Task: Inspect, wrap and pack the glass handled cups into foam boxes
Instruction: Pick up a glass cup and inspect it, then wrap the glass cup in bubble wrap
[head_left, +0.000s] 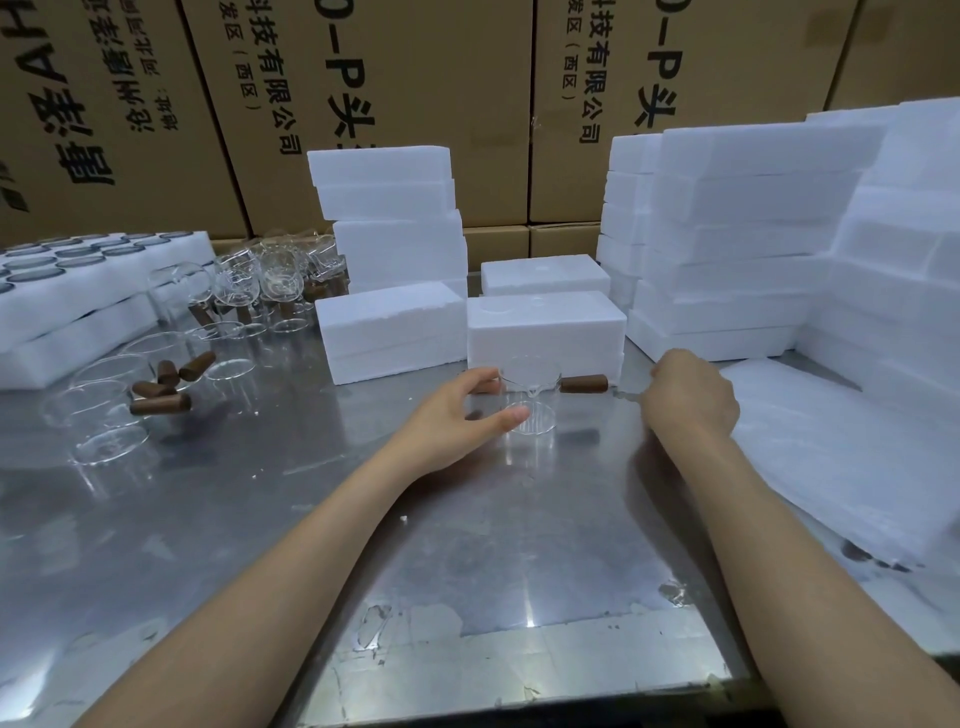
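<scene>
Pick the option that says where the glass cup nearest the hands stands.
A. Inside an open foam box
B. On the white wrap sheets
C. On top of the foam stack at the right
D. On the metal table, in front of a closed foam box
D: the glass cup stands on the bare metal table, just in front of the closed foam box, between the left hand and the right hand.

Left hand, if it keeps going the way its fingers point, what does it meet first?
Probably the glass cup: the left hand opens toward it, thumb tip seemingly already at its wall. Beyond stands a closed foam box. Depth is hard to judge through clear glass.
</scene>
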